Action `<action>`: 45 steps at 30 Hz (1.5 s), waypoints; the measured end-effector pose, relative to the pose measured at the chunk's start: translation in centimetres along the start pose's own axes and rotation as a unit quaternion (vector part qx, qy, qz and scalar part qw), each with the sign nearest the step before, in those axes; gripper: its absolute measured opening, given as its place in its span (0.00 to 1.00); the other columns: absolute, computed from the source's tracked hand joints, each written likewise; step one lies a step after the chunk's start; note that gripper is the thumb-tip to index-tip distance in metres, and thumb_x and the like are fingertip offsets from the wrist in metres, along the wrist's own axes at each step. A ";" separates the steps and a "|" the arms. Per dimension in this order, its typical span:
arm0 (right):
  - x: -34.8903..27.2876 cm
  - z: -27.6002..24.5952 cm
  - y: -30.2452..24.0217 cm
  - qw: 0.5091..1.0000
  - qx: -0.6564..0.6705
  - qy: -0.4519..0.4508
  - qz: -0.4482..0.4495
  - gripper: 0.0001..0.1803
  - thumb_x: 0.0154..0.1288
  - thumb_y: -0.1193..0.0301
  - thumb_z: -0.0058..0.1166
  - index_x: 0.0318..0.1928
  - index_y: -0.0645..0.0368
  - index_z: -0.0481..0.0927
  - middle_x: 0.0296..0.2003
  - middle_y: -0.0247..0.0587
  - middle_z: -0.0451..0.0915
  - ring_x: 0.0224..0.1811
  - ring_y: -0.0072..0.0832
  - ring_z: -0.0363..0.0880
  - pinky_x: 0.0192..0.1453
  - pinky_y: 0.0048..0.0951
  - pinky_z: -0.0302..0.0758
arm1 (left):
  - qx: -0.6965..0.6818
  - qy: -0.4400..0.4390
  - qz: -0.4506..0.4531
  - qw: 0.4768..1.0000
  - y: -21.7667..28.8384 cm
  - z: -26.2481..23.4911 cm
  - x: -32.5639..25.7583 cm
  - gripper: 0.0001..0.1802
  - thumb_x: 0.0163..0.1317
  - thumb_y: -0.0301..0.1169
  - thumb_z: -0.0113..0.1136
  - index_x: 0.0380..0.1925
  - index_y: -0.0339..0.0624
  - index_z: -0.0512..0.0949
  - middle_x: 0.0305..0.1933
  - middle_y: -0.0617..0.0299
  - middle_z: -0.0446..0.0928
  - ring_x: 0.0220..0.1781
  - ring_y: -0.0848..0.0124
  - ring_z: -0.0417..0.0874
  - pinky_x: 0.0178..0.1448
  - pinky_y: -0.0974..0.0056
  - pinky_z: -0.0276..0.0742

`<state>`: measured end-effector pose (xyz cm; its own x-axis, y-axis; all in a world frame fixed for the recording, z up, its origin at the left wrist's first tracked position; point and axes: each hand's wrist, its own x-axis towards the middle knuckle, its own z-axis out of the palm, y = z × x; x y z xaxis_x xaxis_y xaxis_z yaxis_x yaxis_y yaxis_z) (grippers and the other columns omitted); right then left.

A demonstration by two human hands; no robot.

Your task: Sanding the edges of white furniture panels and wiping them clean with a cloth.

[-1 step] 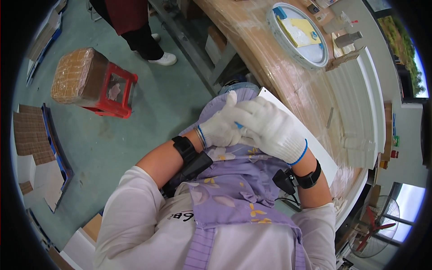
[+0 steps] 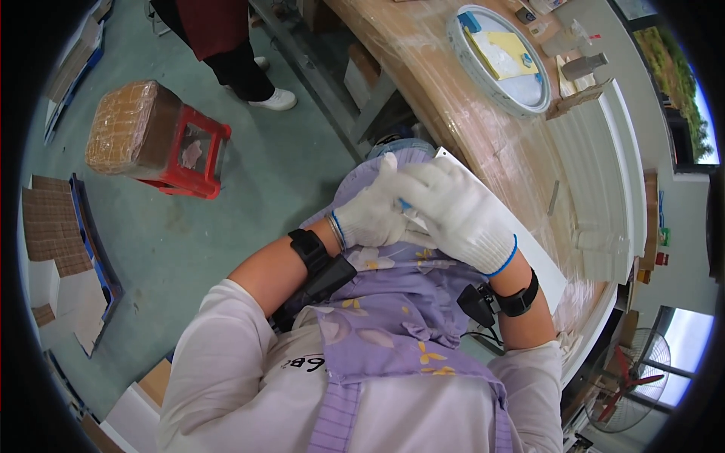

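Observation:
Both hands wear white knit gloves and meet over my lap, above a purple flowered apron (image 2: 393,302). A white flat panel (image 2: 521,230) slants beneath my right hand, between my lap and the table edge. My left hand (image 2: 370,208) is closed at the panel's near edge, its thumb pointing up; most of its fingers are hidden. Over it lies my right hand (image 2: 457,211), fingers bent round a small blue piece (image 2: 405,204) that looks like sponge. Only a corner of this piece shows.
On the wrapped table (image 2: 423,68), a round white lid (image 2: 453,45) carries a yellow sheet and blue pieces. Bottles (image 2: 585,66) and curved white strips (image 2: 619,174) lie beyond. A taped box (image 2: 124,128) sits on a red stool (image 2: 198,151). Another person (image 2: 219,45) stands nearby.
My right hand has shifted slightly to the right over the panel, the blue piece moving with it. My left hand stays nearly still.

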<state>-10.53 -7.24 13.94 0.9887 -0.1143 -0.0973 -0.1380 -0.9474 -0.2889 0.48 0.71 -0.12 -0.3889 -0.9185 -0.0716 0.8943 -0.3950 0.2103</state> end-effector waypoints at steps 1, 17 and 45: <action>0.1 -0.6 -0.1 1.000 -0.006 0.018 0.023 0.28 0.51 0.75 0.60 0.57 0.51 0.75 0.46 0.41 0.79 0.48 0.43 0.76 0.49 0.40 0.75 | 0.009 0.023 0.003 1.000 0.0 0.2 0.0 0.54 0.60 0.77 0.27 0.72 0.46 0.55 0.74 0.52 0.57 0.73 0.50 0.64 0.74 0.40 0.57; -1.0 0.8 1.8 0.970 0.083 0.201 0.108 0.24 0.59 0.75 0.56 0.58 0.56 0.73 0.44 0.44 0.80 0.47 0.39 0.78 0.51 0.35 0.76 | -0.005 -0.034 -0.052 0.998 0.0 -0.5 0.3 0.65 0.50 0.83 0.29 0.74 0.38 0.51 0.76 0.50 0.56 0.76 0.53 0.59 0.74 0.41 0.58; -7.1 4.9 1.9 0.531 0.734 0.386 0.175 0.24 0.74 0.61 0.50 0.62 0.65 0.71 0.49 0.39 0.79 0.51 0.26 0.77 0.59 0.30 0.72 | 0.069 0.079 -0.037 0.994 0.0 0.8 0.7 0.63 0.54 0.81 0.18 0.73 0.39 0.54 0.72 0.45 0.63 0.71 0.43 0.66 0.72 0.41 0.62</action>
<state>-18.14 -6.78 9.40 0.5391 -0.8313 -0.1354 0.3411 0.3625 -0.8673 0.04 0.10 0.59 -0.4026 -0.8830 -0.2414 0.8213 -0.4649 0.3307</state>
